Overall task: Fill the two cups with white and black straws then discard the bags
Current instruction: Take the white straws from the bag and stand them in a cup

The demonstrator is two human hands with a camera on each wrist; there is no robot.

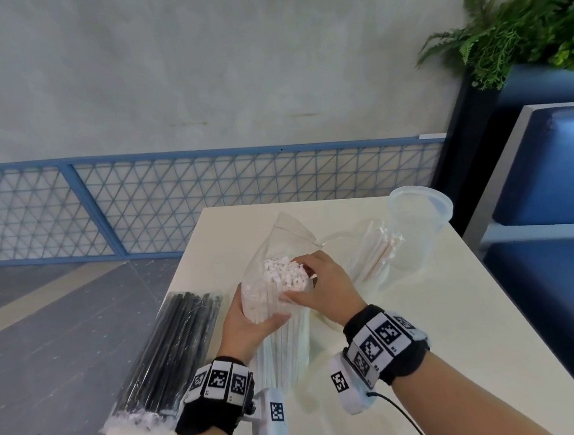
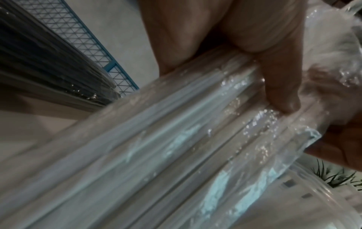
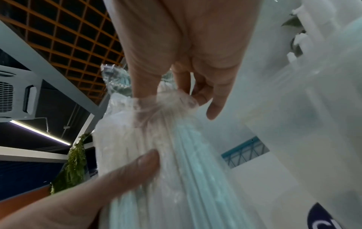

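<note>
A: Right hand point(image 1: 321, 283) pinches white straws point(image 1: 285, 274) at the clear bag point(image 1: 275, 307) mouth; left hand point(image 1: 249, 323) grips bag mid-length, near tabletop point(image 1: 459, 324) centre.

B: Axis?

A: Upright-ish, tilted. Cup w/ straws point(image 1: 373, 258) lies right, twd far-right corner; R hand nearer. Black pack point(image 1: 172, 353) at left edge.

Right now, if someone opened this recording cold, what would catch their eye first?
First the bag of white straws standing at the table's middle: the left hand grips its body while the right hand pinches at the open top, where the straw ends show. Next, the sealed bag of black straws lying flat at the table's left edge. Behind, on the right, one clear cup is empty and another already holds a few white straws.
</note>
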